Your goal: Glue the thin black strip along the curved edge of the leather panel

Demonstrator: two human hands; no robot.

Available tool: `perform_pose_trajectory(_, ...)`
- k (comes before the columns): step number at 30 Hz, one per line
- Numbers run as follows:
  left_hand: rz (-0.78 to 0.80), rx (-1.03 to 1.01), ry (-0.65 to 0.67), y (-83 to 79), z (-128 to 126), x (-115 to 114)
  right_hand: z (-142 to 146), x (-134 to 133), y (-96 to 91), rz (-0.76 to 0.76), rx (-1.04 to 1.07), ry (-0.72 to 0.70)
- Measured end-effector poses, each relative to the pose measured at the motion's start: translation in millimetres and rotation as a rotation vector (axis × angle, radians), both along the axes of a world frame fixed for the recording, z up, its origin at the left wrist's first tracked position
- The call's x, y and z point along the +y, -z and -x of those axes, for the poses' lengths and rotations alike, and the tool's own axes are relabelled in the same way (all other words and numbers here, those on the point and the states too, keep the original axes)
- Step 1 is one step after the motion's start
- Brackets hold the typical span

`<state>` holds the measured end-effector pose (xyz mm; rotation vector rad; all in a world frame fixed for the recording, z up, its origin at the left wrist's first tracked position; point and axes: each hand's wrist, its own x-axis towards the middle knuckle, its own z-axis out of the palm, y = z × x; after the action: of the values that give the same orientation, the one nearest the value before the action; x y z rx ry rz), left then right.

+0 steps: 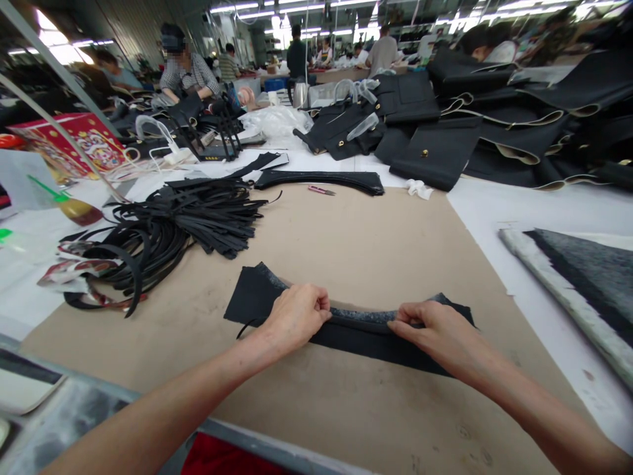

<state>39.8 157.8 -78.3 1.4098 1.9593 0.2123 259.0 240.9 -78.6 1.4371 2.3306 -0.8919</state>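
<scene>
Two bare forearms reach in from the bottom edge, over the metal rim of the counter [519,211]. The left hand [297,315] is curled, with the thumb pressed against the fingertips, and pinches the raised upper edge of a black panel [366,344]. The right hand [435,326] pinches the same edge further along, thumb on top and fingers tucked under. Between the two hands the edge is folded over and stands up slightly, showing a speckled grey underside. The panel lies flat on a brown cardboard sheet [356,251] near the front of the counter, its left end spread out beyond the left hand and a thin black thread trailing from it.

Further back on the left, a heap of black straps [188,224] sprawls partly on the cardboard. Behind it lies a long curved black strip [321,179], with a small pink-handled tool [321,190] just beside it. At the far right, black bags [435,155] are piled up, one of them with a small gold stud. A grey and black pad [583,284] lies on the white surface to the right, well apart from the hands. On the left stand a red patterned box [84,142] and a tilted bottle [69,204] with a green cap. A person in a checked shirt [190,72] sits at the far end, and others work beyond.
</scene>
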Motion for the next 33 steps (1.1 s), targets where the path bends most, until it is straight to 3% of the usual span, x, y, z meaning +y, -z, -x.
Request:
perform_pose_trajectory(14, -0.020, 0.015, -0.003, 12.0, -6.0, 3.2, -6.6, 2.5, 4.0, -0.002, 0.024, 0.029)
perform_pose_trajectory(33, -0.014, 0.025, -0.030, 14.0, -10.8, 4.3, -6.6, 7.2, 5.1, 0.004, 0.013, 0.049)
